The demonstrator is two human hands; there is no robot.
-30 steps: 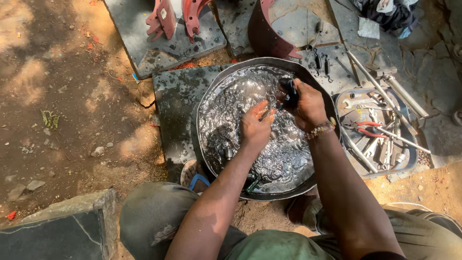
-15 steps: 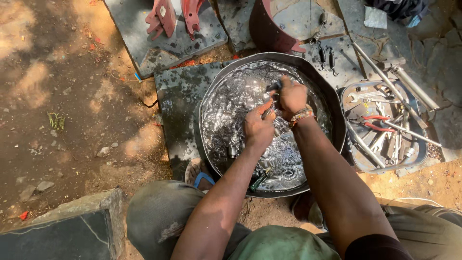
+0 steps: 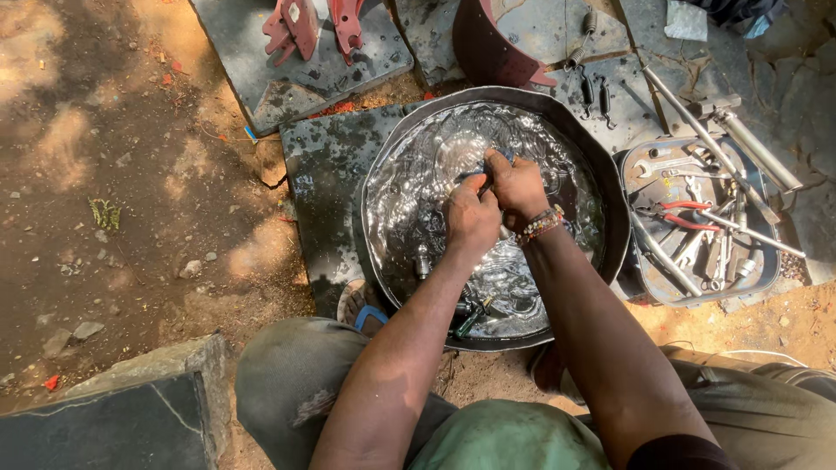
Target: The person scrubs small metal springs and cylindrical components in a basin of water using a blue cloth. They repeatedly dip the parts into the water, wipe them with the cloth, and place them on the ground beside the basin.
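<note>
A wide round metal basin (image 3: 610, 187) holds shiny dark liquid and sits on a stone slab in front of me. Both hands are over its middle, pressed together around a small dark metal part (image 3: 475, 174). My left hand (image 3: 470, 218) grips it from the near side. My right hand (image 3: 515, 184), with a beaded bracelet at the wrist, holds it from the far side. Most of the part is hidden by my fingers. A small metal cylinder (image 3: 421, 261) and other small pieces (image 3: 470, 318) lie in the liquid near the basin's front.
A tray of tools (image 3: 697, 226) with wrenches, rods and red-handled pliers stands right of the basin. Red metal brackets (image 3: 315, 24) rest on a slab at the back. A dark curved metal piece (image 3: 488, 48) stands behind the basin. A stone block (image 3: 113, 409) lies at the front left on dirt.
Both hands have shifted slightly left and toward the basin's middle, still closed on the small part. The liquid's ripples have changed.
</note>
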